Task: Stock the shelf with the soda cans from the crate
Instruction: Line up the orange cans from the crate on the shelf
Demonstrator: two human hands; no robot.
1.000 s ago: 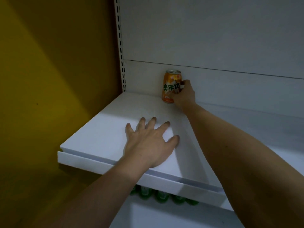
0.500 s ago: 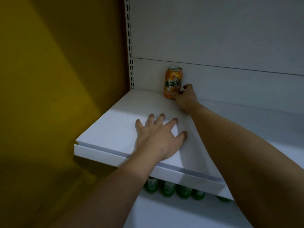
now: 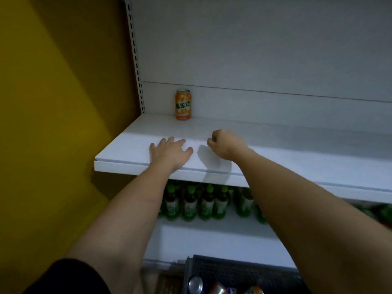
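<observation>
Soda cans [image 3: 214, 287] in crate [image 3: 244, 272]: rigid, slick; I'd grip mid-body. Left hand [image 3: 169, 153] flat on shelf [image 3: 131, 145], right hand [image 3: 224, 145] curled empty

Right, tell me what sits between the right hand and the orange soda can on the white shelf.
Nothing: in the head view only bare white shelf separates the right hand from the orange soda can.

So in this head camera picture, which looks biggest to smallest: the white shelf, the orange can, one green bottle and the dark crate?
1. White shelf, by far.
2. Dark crate, though it is cut off by the frame and nearest the camera, so unsure.
3. Green bottle, partly hidden under the shelf.
4. Orange can, though it stands farthest back, so its rank against the bottle is unsure.
</observation>
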